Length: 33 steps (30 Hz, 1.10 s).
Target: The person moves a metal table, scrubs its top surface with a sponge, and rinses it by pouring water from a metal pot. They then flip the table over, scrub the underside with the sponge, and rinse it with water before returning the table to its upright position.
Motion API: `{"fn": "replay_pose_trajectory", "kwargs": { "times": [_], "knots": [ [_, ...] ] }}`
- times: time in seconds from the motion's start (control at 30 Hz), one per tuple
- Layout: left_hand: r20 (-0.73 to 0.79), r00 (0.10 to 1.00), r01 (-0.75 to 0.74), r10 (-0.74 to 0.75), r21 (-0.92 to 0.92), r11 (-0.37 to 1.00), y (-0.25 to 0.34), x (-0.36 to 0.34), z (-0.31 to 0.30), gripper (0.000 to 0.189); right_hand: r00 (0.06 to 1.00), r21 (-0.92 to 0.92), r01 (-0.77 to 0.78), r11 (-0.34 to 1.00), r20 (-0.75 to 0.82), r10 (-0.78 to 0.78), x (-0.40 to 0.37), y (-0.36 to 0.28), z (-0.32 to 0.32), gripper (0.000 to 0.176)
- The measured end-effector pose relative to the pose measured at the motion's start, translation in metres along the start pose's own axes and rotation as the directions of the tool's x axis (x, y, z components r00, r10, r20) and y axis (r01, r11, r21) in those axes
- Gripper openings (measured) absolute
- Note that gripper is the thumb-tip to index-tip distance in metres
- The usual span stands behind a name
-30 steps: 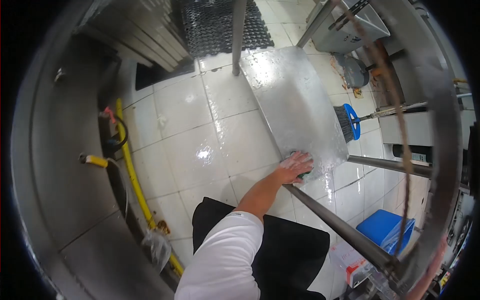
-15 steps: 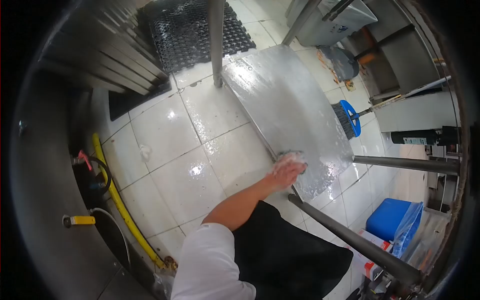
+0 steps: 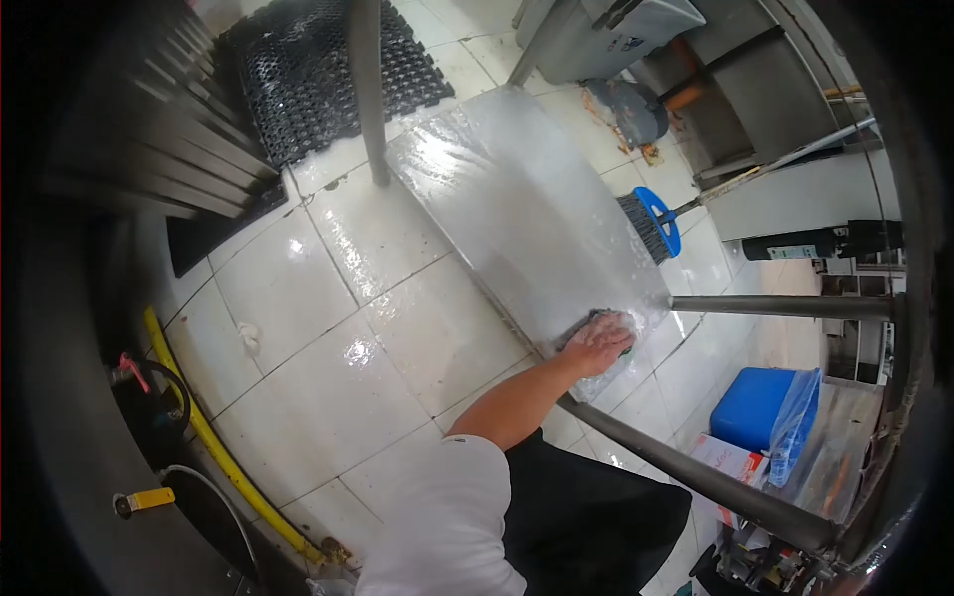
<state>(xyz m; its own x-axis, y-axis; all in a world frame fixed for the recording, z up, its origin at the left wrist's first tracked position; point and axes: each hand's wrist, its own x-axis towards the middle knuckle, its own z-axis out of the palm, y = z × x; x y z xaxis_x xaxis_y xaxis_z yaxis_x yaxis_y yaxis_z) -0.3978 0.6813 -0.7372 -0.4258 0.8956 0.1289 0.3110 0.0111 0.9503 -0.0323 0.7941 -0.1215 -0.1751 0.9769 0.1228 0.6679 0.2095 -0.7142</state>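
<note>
My left hand (image 3: 600,344), wet with suds, presses down on a dark green scouring pad (image 3: 628,350) near the lower end of a metal shelf (image 3: 527,219). Only the pad's edges show around the fingers. Wet streaks and foam cover parts of the shelf, which sits low between metal legs. The forearm reaches up from a white sleeve, with a black apron to its right. My right hand is out of the picture.
Metal legs (image 3: 368,94) and a lower bar (image 3: 696,475) frame the shelf. A blue broom (image 3: 656,221), dustpan (image 3: 636,111) and grey bin (image 3: 606,45) stand beyond it. At right is a blue container (image 3: 752,409); at left, a yellow hose (image 3: 224,452) lies on wet tiles.
My left hand has moved with the pad slightly towards the shelf's lower right end. The whole view has shifted, so the shelf and floor appear further left.
</note>
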Motion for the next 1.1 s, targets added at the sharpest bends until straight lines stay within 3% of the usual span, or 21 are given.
{"fn": "replay_pose_trajectory", "kwargs": {
  "times": [0.07,0.1,0.13,0.17,0.27,0.3,0.37,0.4,0.43,0.47,0.53,0.63,0.77,0.83,0.87,0.93,0.97,1.0,1.03,1.07,1.1],
  "knots": [
    [0.294,0.955,-0.151,-0.043,0.607,0.780,0.022,0.006,0.008,0.043,1.000,-0.014,-0.005,1.000,0.001,0.005,-0.003,-0.001,-0.002,0.047],
    [0.002,0.997,-0.060,0.071,0.555,0.829,-0.008,0.008,-0.031,0.044,1.000,-0.018,-0.014,1.000,0.001,0.014,-0.003,-0.001,-0.002,0.047],
    [-0.215,0.930,-0.032,0.298,0.762,0.647,-0.070,0.028,-0.081,0.044,1.000,-0.028,-0.018,0.999,-0.003,0.018,-0.002,-0.001,-0.002,0.048],
    [-0.409,0.767,0.157,0.495,0.867,0.474,-0.132,0.047,-0.129,0.044,1.000,-0.038,-0.013,0.999,-0.006,0.013,-0.001,-0.003,-0.002,0.048],
    [-0.589,0.415,0.544,0.694,0.772,0.330,-0.094,0.052,-0.300,0.022,0.999,-0.051,-0.009,0.999,-0.032,0.008,-0.006,-0.007,-0.007,0.048],
    [-0.602,0.414,0.540,0.683,0.766,0.348,-0.094,0.065,-0.287,0.022,0.999,-0.064,-0.019,0.998,-0.034,0.017,-0.007,-0.011,-0.008,0.048],
    [-0.761,0.596,0.205,0.256,0.452,0.868,-0.079,0.095,-0.239,0.015,0.999,-0.089,-0.028,0.996,-0.039,0.025,-0.008,-0.016,-0.006,0.049],
    [-0.680,0.571,0.032,0.461,0.579,0.814,-0.088,0.120,-0.173,0.014,0.999,-0.095,-0.033,0.995,-0.043,0.030,-0.008,-0.019,-0.007,0.049],
    [-0.575,0.738,0.084,0.353,0.597,0.798,-0.075,0.130,-0.098,0.016,0.998,-0.105,-0.037,0.994,-0.045,0.033,-0.010,-0.021,-0.009,0.049],
    [-0.604,0.620,0.090,0.501,0.689,0.719,-0.095,0.156,0.005,0.022,0.999,-0.107,-0.033,0.994,-0.047,0.028,-0.010,-0.022,-0.010,0.049],
    [-0.312,0.908,-0.108,0.279,0.469,0.876,-0.021,0.140,0.102,0.030,0.998,-0.106,-0.020,0.994,-0.053,0.015,-0.012,-0.021,-0.016,0.049],
    [-0.016,0.986,-0.146,0.168,0.422,0.895,-0.003,0.148,0.082,0.032,0.998,-0.125,-0.023,0.992,-0.054,0.016,-0.018,-0.026,-0.019,0.050],
    [-0.397,0.917,0.245,0.033,0.628,0.738,-0.055,0.190,-0.123,0.029,0.998,-0.138,-0.032,0.990,-0.064,0.023,-0.018,-0.031,-0.016,0.051],
    [-0.669,0.733,0.474,0.122,0.632,0.614,-0.049,0.159,-0.198,0.030,0.997,-0.138,-0.037,0.990,-0.070,0.027,-0.020,-0.033,-0.015,0.051],
    [-0.728,0.542,0.512,0.419,0.682,0.523,-0.061,0.155,-0.195,0.031,0.997,-0.139,-0.045,0.989,-0.075,0.035,-0.020,-0.034,-0.015,0.051],
    [-0.608,0.769,0.407,0.198,0.704,0.582,-0.041,0.148,-0.157,0.031,0.997,-0.147,-0.046,0.988,-0.070,0.036,-0.020,-0.038,-0.020,0.052],
    [-0.346,0.936,0.286,-0.070,0.627,0.725,-0.032,0.159,-0.130,0.031,0.997,-0.148,-0.046,0.988,-0.068,0.036,-0.021,-0.039,-0.020,0.052],
    [-0.382,0.889,0.133,0.253,0.744,0.654,-0.042,0.149,-0.061,0.034,0.997,-0.147,-0.044,0.988,-0.066,0.035,-0.022,-0.040,-0.023,0.052],
    [-0.315,0.928,0.033,0.197,0.597,0.802,-0.051,0.146,0.012,0.037,0.997,-0.140,-0.037,0.989,-0.065,0.028,-0.022,-0.038,-0.022,0.052],
    [0.185,0.980,-0.175,0.066,0.672,0.720,0.007,0.124,0.024,0.038,0.998,-0.138,-0.033,0.990,-0.061,0.025,-0.023,-0.037,-0.022,0.052],
    [0.234,0.955,-0.284,0.182,0.548,0.787,0.027,0.099,0.052,0.037,0.998,-0.130,-0.028,0.991,-0.060,0.020,-0.024,-0.036,-0.022,0.053]
  ]
}}
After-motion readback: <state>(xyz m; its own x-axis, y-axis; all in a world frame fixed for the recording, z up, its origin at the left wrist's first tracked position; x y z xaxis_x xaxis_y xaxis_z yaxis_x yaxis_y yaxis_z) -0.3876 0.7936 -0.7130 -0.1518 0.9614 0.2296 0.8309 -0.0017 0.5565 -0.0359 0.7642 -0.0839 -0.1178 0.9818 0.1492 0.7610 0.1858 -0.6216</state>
